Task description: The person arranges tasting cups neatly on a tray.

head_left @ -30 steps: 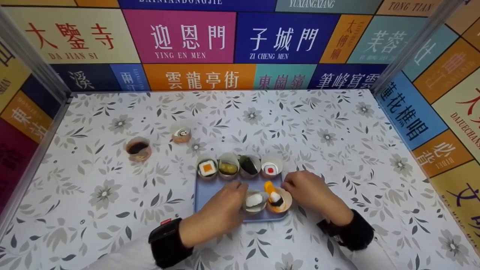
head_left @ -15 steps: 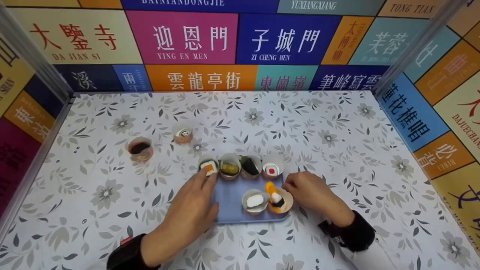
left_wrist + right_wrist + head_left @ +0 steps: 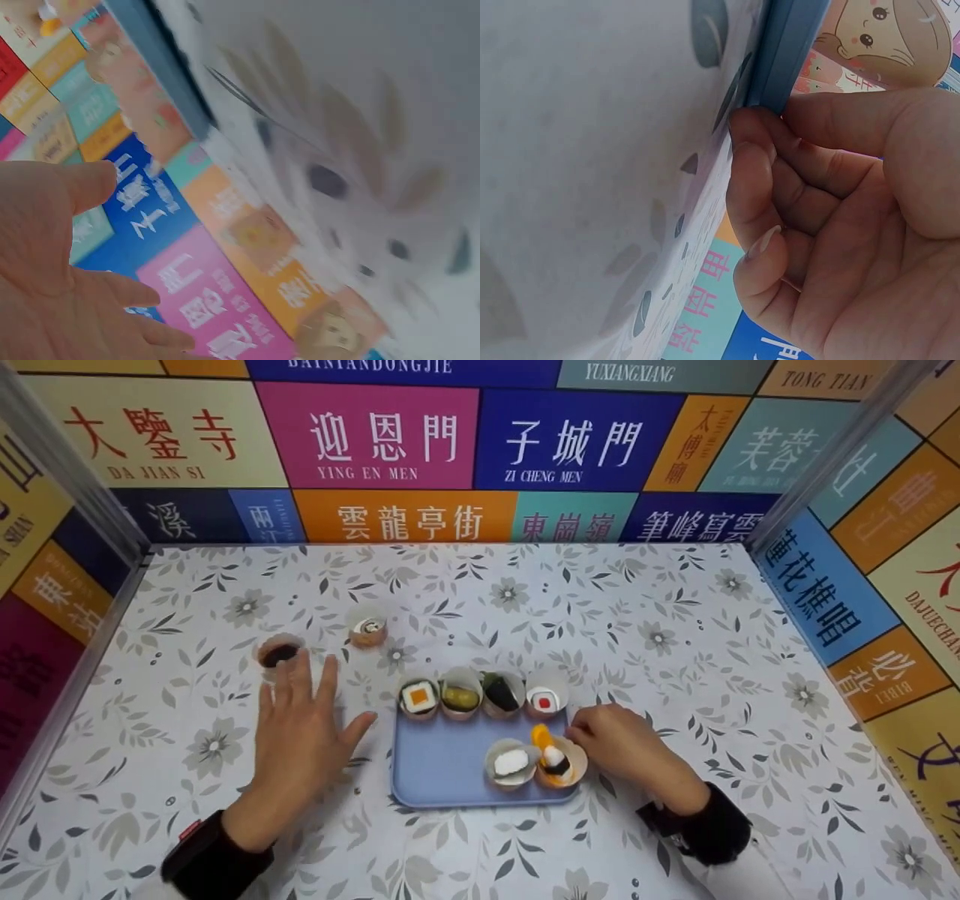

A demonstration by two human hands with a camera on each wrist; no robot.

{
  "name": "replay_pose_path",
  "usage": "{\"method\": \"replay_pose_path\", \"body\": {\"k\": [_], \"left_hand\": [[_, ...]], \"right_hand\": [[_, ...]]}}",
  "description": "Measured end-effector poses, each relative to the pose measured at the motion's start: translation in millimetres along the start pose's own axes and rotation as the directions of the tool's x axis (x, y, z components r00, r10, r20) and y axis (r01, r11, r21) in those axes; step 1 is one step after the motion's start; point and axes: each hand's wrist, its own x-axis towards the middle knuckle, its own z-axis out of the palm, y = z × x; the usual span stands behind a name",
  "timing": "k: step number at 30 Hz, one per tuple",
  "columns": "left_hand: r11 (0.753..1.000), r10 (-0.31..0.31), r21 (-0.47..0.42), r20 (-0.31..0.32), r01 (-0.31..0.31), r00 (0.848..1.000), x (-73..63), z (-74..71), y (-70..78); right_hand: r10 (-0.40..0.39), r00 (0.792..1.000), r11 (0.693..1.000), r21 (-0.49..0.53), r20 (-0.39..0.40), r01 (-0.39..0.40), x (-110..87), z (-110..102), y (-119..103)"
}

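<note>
In the head view my left hand is spread with straight fingers, palm down, over the table left of the tray. Its fingertips overlap the near side of a paper cup with dark contents; whether they touch it I cannot tell. My right hand pinches the right edge of a blue tray between thumb and curled fingers, as the right wrist view shows at the tray edge. Near that hand stand a cup with an orange-topped sushi piece and a cup with a white piece.
Along the tray's far side stands a row of cups: one with an orange-centred roll, one yellowish-green, one dark green, one red-centred. Another cup stands behind, on the floral tablecloth. Printed panels enclose the table.
My left hand has left the white-piece cup at the tray's front, passed over the tray's left side, and moved left to the dark cup, fingers spreading. The right hand stays at the tray edge.
</note>
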Motion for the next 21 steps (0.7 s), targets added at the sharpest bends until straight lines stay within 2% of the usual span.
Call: {"method": "replay_pose_path", "body": {"k": [4,11,14,21], "left_hand": [[0.997,-0.072,-0.023,0.015,0.072,0.997,12.6,2.4,-22.9],[0.977,-0.179,-0.097,0.114,0.191,0.977,36.8,4.1,-52.7],[0.963,-0.221,-0.119,0.152,0.24,0.963,48.1,3.2,-62.0],[0.916,-0.3,-0.187,0.264,0.354,0.917,68.0,-0.9,-76.0]], "right_hand": [[0.002,1.0,1.0,0.0,0.0,-0.002,0.0,0,0],[0.013,1.0,1.0,-0.002,0.002,-0.013,-0.2,1,1],[0.008,1.0,1.0,-0.011,0.002,-0.008,-0.2,1,1],[0.016,1.0,1.0,-0.005,0.006,-0.016,0.0,2,0]]}}
